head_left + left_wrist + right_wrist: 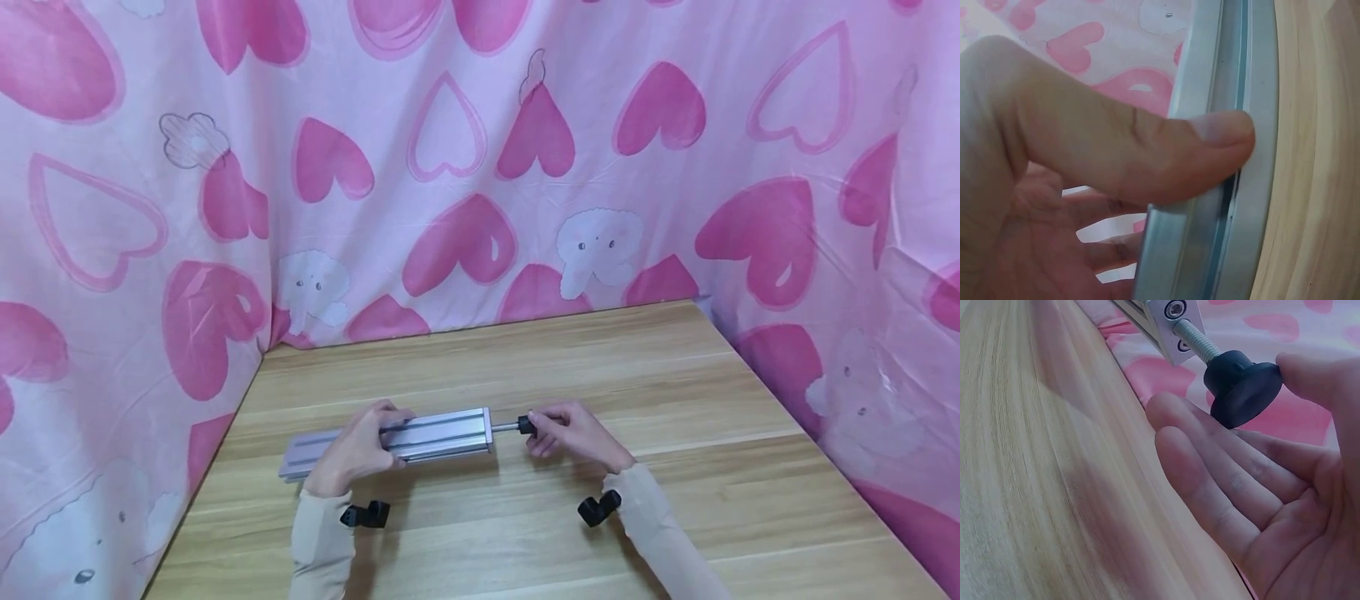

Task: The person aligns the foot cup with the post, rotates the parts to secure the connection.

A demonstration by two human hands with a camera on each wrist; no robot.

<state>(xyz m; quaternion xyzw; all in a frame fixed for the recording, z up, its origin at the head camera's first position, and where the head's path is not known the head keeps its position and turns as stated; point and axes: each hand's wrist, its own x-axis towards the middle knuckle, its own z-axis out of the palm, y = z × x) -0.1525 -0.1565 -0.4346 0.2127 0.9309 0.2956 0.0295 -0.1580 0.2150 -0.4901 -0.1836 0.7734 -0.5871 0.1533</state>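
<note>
Grooved silver bar (444, 435), seemingly raised, black-footed bolt (1225, 372) at end.

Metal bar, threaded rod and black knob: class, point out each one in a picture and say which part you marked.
Metal bar (444, 432): head view, on its grooved upper face.
Threaded rod (1198, 340): right wrist view, midway along its thread.
Black knob (1244, 390): right wrist view, on its broad round face.

A silvery metal bar (442, 435), smooth with a soft sheen, its faces grooved lengthwise. At its right end, a flat metal end plate (1166, 331) and a shiny metal rod (1196, 340) – rough with screw thread – with a black foot (1244, 394) of smooth, matt plastic or rubber. The tabletop (487, 533) is smooth, wood-grained, faintly glossy. Far, left and right: creased, smooth cloth curtain (465, 167). Near: matt cloth sleeves (322, 542).
</note>
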